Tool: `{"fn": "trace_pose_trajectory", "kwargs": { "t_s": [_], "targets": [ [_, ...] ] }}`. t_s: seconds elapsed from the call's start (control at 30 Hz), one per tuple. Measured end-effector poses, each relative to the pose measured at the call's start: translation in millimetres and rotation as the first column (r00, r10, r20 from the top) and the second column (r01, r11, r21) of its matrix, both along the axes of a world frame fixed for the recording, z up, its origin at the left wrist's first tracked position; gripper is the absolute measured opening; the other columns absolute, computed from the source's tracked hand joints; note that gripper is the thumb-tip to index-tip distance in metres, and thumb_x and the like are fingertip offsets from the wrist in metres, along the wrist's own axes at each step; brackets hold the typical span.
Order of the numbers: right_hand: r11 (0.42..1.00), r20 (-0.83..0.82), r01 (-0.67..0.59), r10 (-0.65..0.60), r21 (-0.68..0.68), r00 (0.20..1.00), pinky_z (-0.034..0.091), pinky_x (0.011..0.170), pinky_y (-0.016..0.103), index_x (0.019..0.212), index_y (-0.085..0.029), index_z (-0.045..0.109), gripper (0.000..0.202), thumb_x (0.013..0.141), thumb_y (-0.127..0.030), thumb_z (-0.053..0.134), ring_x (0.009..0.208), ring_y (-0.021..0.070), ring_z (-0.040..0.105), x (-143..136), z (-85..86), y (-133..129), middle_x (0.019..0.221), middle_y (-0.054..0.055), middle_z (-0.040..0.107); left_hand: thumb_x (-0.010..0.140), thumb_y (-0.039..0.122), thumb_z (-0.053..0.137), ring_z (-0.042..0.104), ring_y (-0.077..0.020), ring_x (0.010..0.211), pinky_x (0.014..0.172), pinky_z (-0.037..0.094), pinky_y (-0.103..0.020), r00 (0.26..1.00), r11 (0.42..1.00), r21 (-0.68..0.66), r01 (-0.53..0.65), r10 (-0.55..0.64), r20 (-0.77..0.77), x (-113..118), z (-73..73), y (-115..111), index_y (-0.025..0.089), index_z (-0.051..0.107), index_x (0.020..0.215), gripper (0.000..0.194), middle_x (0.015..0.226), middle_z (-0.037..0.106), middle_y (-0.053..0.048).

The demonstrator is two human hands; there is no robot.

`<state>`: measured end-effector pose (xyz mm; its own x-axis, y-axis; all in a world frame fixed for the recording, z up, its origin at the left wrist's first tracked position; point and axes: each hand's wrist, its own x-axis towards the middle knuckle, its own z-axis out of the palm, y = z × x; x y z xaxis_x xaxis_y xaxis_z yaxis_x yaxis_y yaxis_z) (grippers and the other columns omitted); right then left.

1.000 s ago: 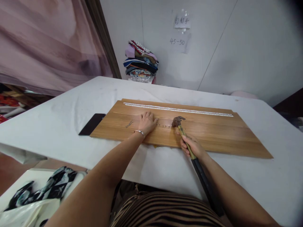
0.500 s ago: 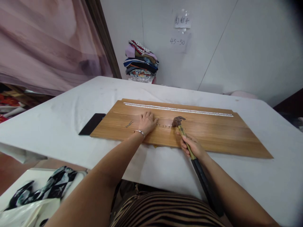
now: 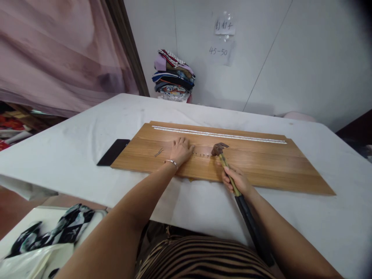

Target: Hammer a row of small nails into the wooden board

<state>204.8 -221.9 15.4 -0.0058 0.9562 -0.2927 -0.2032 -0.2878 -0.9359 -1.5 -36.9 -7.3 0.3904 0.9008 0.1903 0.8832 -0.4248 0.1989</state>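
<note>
Left hand (image 3: 180, 151): palm down, fingers extended and slightly spread, flat on the brown wood-grain rectangular board (image 3: 270, 166). Grips nothing. Silver-coloured bracelet (image 3: 171, 162) at the wrist.
Right hand (image 3: 236, 180): closed around the rusty-headed claw hammer with yellowish shaft and black grip (image 3: 242, 205), holding it well up the shaft, above the black part.
Hammer position: over the board, head forward, black grip running back beside the right forearm. Head is at the right end of the row of small metal nails (image 3: 204, 155); cannot tell if it touches one.
Nail row: on the board, between left hand and hammer head, roughly parallel to the long edges. Too small to read depth.
Loose pieces: thin grey metal pins (image 3: 158, 152), lying on the board left of the left hand.
Strips: two long narrow white strips with printed marks (image 3: 217, 134), side by side near the board's far edge.
Black slab: flat black rectangular object (image 3: 112, 153), at the board's left end.
Bench: white-covered bench (image 3: 122, 110), under board and slab.
Behind bench: stack of folded multicoloured cloth (image 3: 173, 75), against the pale grey wall (image 3: 261, 23).
</note>
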Motion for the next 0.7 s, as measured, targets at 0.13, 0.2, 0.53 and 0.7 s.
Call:
{"fn": "trace_pose_trajectory", "kwargs": {
  "t_s": [0.13,0.2,0.53,0.7],
  "targets": [
    [1.0,0.001,-0.017,0.017,-0.002,1.0,0.03,0.028,0.019,0.122,-0.02,0.057,0.066,0.075,-0.062,0.074,0.032,0.0077,0.035,-0.4,-0.8,0.2,0.053,-0.013,0.044,0.101,0.045,0.043,0.049,-0.032,0.133,0.112,0.035,-0.051,1.0,1.0,0.008,-0.001,0.001,0.003,-0.3,-0.6,-0.2,0.02,0.065,0.117,0.037,0.136,0.064,-0.015],
    [1.0,-0.001,-0.019,0.019,-0.001,1.0,0.03,0.028,0.019,0.122,-0.02,0.057,0.065,0.075,-0.062,0.074,0.032,0.0077,0.035,-0.6,-1.1,0.1,0.053,-0.013,0.044,0.101,0.046,0.043,0.048,-0.0318,0.134,0.112,0.035,-0.05,1.0,1.0,0.008,-0.002,0.002,0.003,-0.5,-1.1,-0.1,0.021,0.065,0.116,0.037,0.136,0.064,-0.014],
    [1.0,-0.014,-0.013,0.013,-0.005,1.0,0.03,0.028,0.018,0.12,-0.021,0.058,0.064,0.074,-0.062,0.075,0.032,0.0076,0.036,0.2,-3.6,0.9,0.053,-0.013,0.044,0.101,0.046,0.043,0.047,-0.0321,0.135,0.112,0.034,-0.051,1.0,1.0,-0.003,-0.005,0.005,0.021,-0.8,-1.8,1.1,0.022,0.065,0.119,0.037,0.138,0.063,-0.014],
    [1.0,-0.012,-0.009,0.009,0.007,1.0,0.03,0.028,0.019,0.122,-0.021,0.058,0.063,0.076,-0.061,0.074,0.033,0.0077,0.036,0.1,-1.5,0.7,0.054,-0.012,0.044,0.101,0.046,0.042,0.048,-0.0323,0.134,0.112,0.035,-0.051,1.0,1.0,0.002,0.001,-0.001,0.018,-0.4,-1.4,1.1,0.021,0.065,0.117,0.038,0.136,0.063,-0.014]
  ]
}}
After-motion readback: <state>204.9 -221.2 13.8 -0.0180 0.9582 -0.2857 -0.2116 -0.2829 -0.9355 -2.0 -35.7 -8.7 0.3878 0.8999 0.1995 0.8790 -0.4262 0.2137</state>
